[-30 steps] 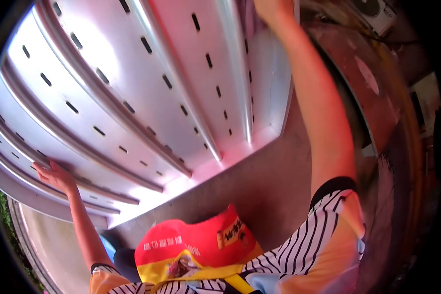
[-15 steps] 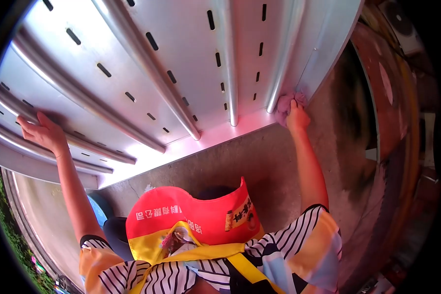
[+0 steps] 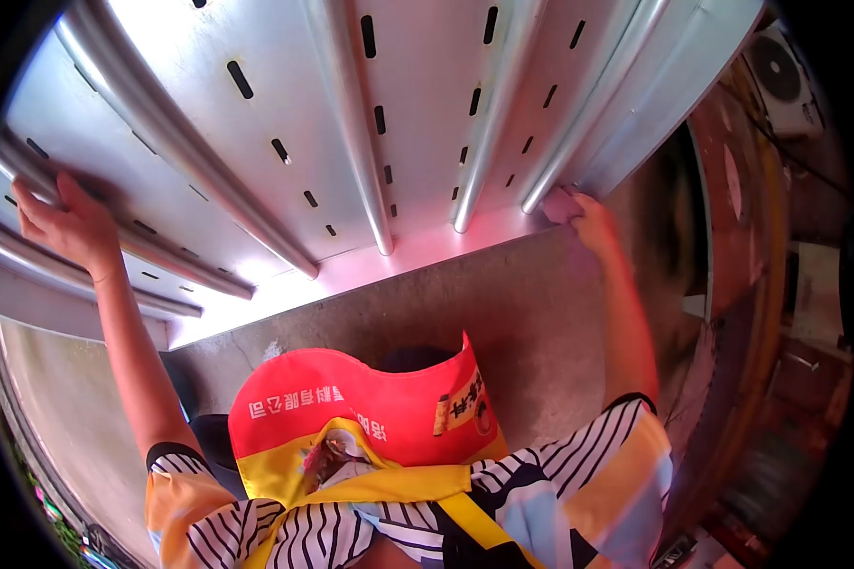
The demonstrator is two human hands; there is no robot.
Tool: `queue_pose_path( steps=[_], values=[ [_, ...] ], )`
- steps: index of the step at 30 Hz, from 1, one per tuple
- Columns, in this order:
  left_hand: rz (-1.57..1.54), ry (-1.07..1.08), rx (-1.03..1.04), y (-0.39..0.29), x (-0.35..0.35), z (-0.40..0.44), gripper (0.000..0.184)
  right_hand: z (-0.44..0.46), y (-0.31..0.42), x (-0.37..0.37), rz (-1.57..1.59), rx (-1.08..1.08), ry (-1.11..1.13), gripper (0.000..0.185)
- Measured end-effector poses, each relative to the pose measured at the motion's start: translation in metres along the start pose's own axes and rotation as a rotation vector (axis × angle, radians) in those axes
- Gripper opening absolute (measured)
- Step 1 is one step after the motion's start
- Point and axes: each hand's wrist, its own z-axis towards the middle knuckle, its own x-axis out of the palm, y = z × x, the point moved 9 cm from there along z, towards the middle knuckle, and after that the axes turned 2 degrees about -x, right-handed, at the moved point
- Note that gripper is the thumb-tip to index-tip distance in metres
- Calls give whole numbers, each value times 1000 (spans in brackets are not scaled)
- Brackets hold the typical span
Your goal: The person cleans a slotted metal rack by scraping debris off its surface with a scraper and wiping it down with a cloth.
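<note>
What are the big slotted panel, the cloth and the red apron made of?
Panel: metal, perhaps steel or aluminium; satin grey with bright glare.
Cloth: probably matte fabric; it looks soft and dull.
Apron: smooth fabric, possibly synthetic; it curves stiffly.

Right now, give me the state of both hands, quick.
Left hand: open, thumb apart from fingers, against the ribbed metal panel.
Right hand: closed, its grip holding a purple cloth at the panel's corner.
</note>
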Motion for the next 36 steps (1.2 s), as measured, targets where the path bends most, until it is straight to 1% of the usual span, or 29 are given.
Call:
queue_pose_path(
  steps=[2,4,5,8,11,12,13,15,16,19,22,25,28,31,34,36],
  values=[
    [17,-5,-8,2,-1,0,57,20,-10,35,-123,-112,-137,49],
    [22,-10,30,1,-1,0,56,18,-21,57,-115,-327,-281,53],
    [22,-13,45,1,-1,1,56,12,-21,54,-114,-435,-355,54],
    [26,-5,39,8,1,-1,56,-23,-1,53,81,-531,345,51],
    [8,-20,-18,8,1,-1,57,3,-54,17,407,-60,88,52],
    [13,-31,-12,8,0,-1,56,4,-44,10,503,13,34,50],
    [16,-35,-5,7,0,-1,56,8,-38,18,254,-147,-93,50],
    [3,-38,-5,5,-1,-3,56,9,-37,63,-250,-455,-341,48],
    [-11,-40,-15,5,-1,-2,56,-10,-14,66,-218,-336,-365,49],
    [-44,-53,-21,7,0,0,56,-45,9,81,-112,-461,-15,51],
    [-27,-43,-21,6,1,-2,55,-73,32,90,68,-478,206,52],
    [6,-36,3,10,3,-3,55,-75,60,59,44,-433,-327,46],
    [-54,-35,-44,9,2,-3,55,-54,74,107,-205,-261,-235,46],
    [5,-34,30,3,2,-3,54,-51,82,117,-182,-284,-173,53],
    [-18,-29,19,4,3,-3,53,-56,79,121,-136,-400,-22,49],
    [-34,-21,2,6,4,-4,54,-41,69,116,-174,-263,-104,52]
  ],
)
